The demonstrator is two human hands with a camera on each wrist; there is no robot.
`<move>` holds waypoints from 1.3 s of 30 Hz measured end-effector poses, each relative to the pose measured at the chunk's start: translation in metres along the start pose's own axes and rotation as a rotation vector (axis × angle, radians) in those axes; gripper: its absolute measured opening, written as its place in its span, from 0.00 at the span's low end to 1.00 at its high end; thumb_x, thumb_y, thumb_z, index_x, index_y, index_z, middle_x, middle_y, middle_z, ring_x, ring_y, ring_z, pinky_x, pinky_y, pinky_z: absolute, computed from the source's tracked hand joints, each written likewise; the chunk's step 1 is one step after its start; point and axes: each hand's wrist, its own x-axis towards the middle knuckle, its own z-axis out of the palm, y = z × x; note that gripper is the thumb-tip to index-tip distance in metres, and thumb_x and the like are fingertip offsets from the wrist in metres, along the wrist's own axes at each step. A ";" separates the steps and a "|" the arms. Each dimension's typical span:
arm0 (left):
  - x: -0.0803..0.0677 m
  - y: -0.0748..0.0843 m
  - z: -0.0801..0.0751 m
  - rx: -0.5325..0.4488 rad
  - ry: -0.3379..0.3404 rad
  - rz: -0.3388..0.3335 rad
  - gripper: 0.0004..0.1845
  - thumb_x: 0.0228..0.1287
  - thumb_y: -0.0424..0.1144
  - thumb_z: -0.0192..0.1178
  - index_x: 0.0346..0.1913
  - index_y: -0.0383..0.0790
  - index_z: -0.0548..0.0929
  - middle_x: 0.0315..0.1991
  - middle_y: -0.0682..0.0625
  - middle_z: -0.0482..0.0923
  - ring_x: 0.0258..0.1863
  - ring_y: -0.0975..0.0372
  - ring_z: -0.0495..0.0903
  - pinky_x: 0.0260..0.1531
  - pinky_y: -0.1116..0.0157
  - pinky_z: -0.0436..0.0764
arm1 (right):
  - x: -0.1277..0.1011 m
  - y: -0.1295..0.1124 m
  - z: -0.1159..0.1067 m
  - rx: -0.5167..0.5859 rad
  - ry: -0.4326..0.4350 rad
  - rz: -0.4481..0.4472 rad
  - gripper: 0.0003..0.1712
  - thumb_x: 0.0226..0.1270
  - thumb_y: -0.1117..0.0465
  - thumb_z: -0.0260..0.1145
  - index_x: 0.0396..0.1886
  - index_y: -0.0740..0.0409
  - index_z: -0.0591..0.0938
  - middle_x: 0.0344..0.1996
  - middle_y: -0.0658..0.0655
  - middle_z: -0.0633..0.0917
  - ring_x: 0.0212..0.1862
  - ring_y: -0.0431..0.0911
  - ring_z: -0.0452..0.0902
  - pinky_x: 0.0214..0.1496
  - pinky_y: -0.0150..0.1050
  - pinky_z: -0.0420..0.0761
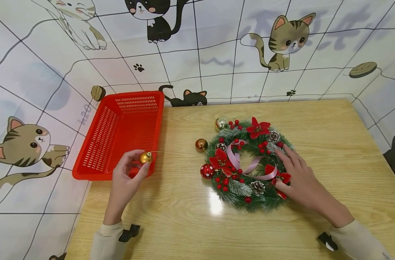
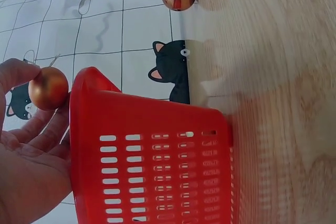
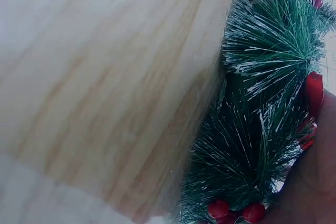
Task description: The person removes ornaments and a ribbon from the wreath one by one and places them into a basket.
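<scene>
My left hand [image 1: 127, 177] pinches a gold Christmas ball [image 1: 145, 157] between thumb and fingers, over the near right corner of a red plastic basket [image 1: 157, 126]. A thin loop of string sticks out from the ball's cap. In the left wrist view, the gold ball [image 2: 49, 88] hangs just beside the basket's rim [image 2: 81, 129]. My right hand [image 1: 298, 180] rests on the right side of a green Christmas wreath [image 1: 236, 187], its fingers spread over the branches and the thumb by a red poinsettia [image 1: 283, 177]. Pinecones, red berries and a pink ribbon [image 1: 233, 155] decorate the wreath.
Along the wreath's left side lie a silver-gold ball [image 1: 221, 124], a brown-gold ball [image 1: 201, 145] and a red dotted ball [image 1: 207, 171]. Everything sits on a wooden table [image 1: 181, 216]. A cat-patterned cloth [image 1: 217, 54] hangs behind it.
</scene>
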 end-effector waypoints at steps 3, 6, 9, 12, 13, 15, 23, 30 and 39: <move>-0.001 -0.001 -0.002 0.003 0.011 -0.006 0.24 0.69 0.20 0.69 0.65 0.31 0.80 0.54 0.44 0.83 0.49 0.57 0.82 0.50 0.69 0.81 | 0.000 0.000 0.000 0.001 -0.004 -0.004 0.59 0.66 0.58 0.72 0.91 0.52 0.51 0.89 0.64 0.45 0.80 0.79 0.47 0.57 0.88 0.57; -0.002 -0.002 -0.004 0.027 0.011 -0.008 0.23 0.69 0.21 0.70 0.65 0.31 0.79 0.54 0.45 0.83 0.49 0.57 0.82 0.50 0.69 0.81 | 0.001 0.000 0.000 0.004 -0.007 -0.007 0.58 0.66 0.58 0.71 0.91 0.52 0.52 0.89 0.64 0.45 0.80 0.79 0.47 0.57 0.88 0.57; -0.003 -0.001 -0.007 0.044 0.010 -0.009 0.23 0.69 0.22 0.70 0.64 0.32 0.80 0.53 0.45 0.84 0.48 0.58 0.82 0.48 0.69 0.81 | 0.001 0.000 -0.001 0.008 -0.014 -0.008 0.58 0.66 0.58 0.71 0.91 0.52 0.51 0.89 0.64 0.45 0.80 0.79 0.47 0.57 0.88 0.57; -0.004 -0.001 -0.009 0.053 0.012 -0.012 0.22 0.69 0.22 0.70 0.64 0.33 0.81 0.53 0.45 0.84 0.49 0.58 0.82 0.48 0.70 0.81 | 0.001 0.002 -0.001 0.011 -0.020 -0.012 0.59 0.66 0.58 0.71 0.91 0.51 0.51 0.89 0.63 0.45 0.80 0.78 0.47 0.58 0.88 0.56; -0.004 -0.001 -0.009 0.056 0.013 -0.014 0.22 0.69 0.22 0.70 0.64 0.33 0.81 0.53 0.45 0.84 0.49 0.58 0.82 0.48 0.70 0.81 | 0.001 0.002 -0.001 0.011 -0.022 -0.013 0.59 0.66 0.58 0.71 0.91 0.51 0.51 0.89 0.63 0.45 0.81 0.78 0.46 0.59 0.88 0.56; -0.004 0.000 -0.010 0.070 0.012 -0.020 0.22 0.70 0.23 0.71 0.64 0.33 0.81 0.54 0.46 0.84 0.49 0.58 0.82 0.48 0.70 0.81 | 0.001 0.003 -0.002 0.011 -0.023 -0.017 0.59 0.66 0.58 0.71 0.91 0.51 0.51 0.89 0.63 0.45 0.81 0.77 0.46 0.59 0.88 0.56; -0.005 -0.002 -0.015 0.178 0.003 -0.061 0.22 0.70 0.28 0.73 0.64 0.35 0.81 0.55 0.49 0.83 0.46 0.57 0.81 0.43 0.70 0.83 | 0.002 0.006 -0.003 0.012 -0.018 -0.038 0.58 0.66 0.59 0.71 0.91 0.50 0.51 0.88 0.64 0.46 0.80 0.77 0.47 0.59 0.88 0.56; -0.003 -0.006 -0.018 0.280 0.021 -0.093 0.20 0.70 0.32 0.75 0.61 0.37 0.82 0.52 0.51 0.85 0.42 0.57 0.81 0.34 0.70 0.83 | 0.002 0.008 -0.004 0.022 -0.019 -0.037 0.58 0.66 0.59 0.71 0.91 0.50 0.52 0.88 0.64 0.46 0.80 0.78 0.47 0.61 0.89 0.54; -0.003 -0.010 -0.020 0.435 0.053 -0.060 0.18 0.69 0.35 0.76 0.57 0.37 0.84 0.49 0.47 0.84 0.46 0.57 0.77 0.39 0.71 0.76 | 0.003 0.010 -0.003 0.027 -0.018 -0.044 0.58 0.66 0.60 0.71 0.91 0.51 0.52 0.88 0.64 0.46 0.80 0.77 0.46 0.60 0.89 0.54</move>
